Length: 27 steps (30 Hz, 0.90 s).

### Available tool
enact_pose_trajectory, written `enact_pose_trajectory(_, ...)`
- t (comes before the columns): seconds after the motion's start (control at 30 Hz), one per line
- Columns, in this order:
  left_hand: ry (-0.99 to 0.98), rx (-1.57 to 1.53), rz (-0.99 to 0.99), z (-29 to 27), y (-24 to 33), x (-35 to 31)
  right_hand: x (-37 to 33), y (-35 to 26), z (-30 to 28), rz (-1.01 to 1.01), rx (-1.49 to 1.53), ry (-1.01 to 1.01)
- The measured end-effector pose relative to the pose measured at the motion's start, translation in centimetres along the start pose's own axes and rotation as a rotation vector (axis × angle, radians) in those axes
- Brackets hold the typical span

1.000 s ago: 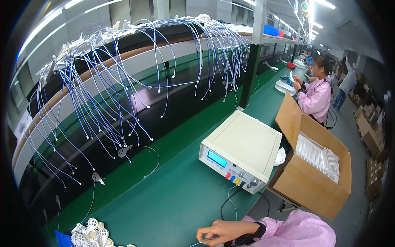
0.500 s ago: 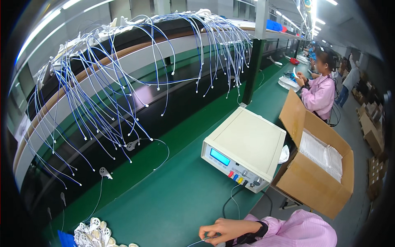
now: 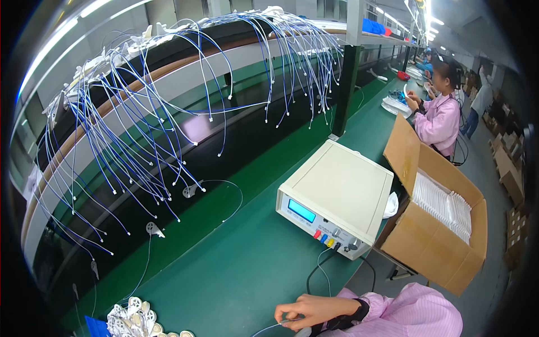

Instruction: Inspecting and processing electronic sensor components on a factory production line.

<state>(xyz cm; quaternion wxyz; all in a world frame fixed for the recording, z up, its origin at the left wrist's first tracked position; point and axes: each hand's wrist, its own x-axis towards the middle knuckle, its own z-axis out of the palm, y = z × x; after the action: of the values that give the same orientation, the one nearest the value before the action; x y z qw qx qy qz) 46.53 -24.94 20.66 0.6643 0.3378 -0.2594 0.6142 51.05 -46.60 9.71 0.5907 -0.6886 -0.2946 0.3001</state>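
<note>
Head view, right hand: the right hand [image 3: 321, 309] reaches in from the lower right above the near edge of the counter [image 3: 236, 281], with a pink sleeve [image 3: 412, 309] and a black wristband [image 3: 359, 312].
Grip, right: fingers closed in a pinch on a thin wire [image 3: 267, 328].
Thin wire: at the fingertips, trailing to the lower left and out of the frame.
Left hand: outside the frame; its grip cannot be told.
Meter: a cream box [image 3: 339, 191] with a lit blue screen [image 3: 301, 211] stands on the counter beyond the right hand; a black cable [image 3: 310, 276] and a pale lead [image 3: 327, 276] hang at its front.
White parts: a heap [image 3: 133, 319] at the lower left, beside a blue piece [image 3: 96, 326].
Rack: many blue and white wires [image 3: 149, 149] droop over its wooden edge [image 3: 168, 72].
Carton: open cardboard [image 3: 435, 250] right of the meter, holding rows of white pieces [image 3: 441, 205].
Co-worker: a person in pink [image 3: 439, 121] at the far right, both hands raised near the counter.
</note>
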Motion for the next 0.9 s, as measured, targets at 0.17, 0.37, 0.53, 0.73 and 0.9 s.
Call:
enact_pose_trajectory(0.17,-0.387,0.239,0.056,-1.0,0.1,-0.6,0.0,0.0,0.2,-0.022,0.018,0.009)
enact_pose_trajectory(0.37,-0.315,0.261,-0.097,-1.9,0.2,-1.1,0.1,-0.1,0.1,-0.014,0.009,-0.007)
enact_pose_trajectory(0.53,-0.289,0.298,-0.108,-1.6,0.0,-1.4,0.1,0.1,0.2,-0.021,0.017,0.002)
enact_pose_trajectory(0.73,0.08,0.349,-0.136,-1.8,-0.1,-1.5,0.3,0.4,0.4,-0.035,-0.008,-0.002)
enact_pose_trajectory(0.9,-0.197,0.481,-0.156,-2.3,0.0,-1.4,0.4,0.6,0.6,-0.058,-0.015,-0.008)
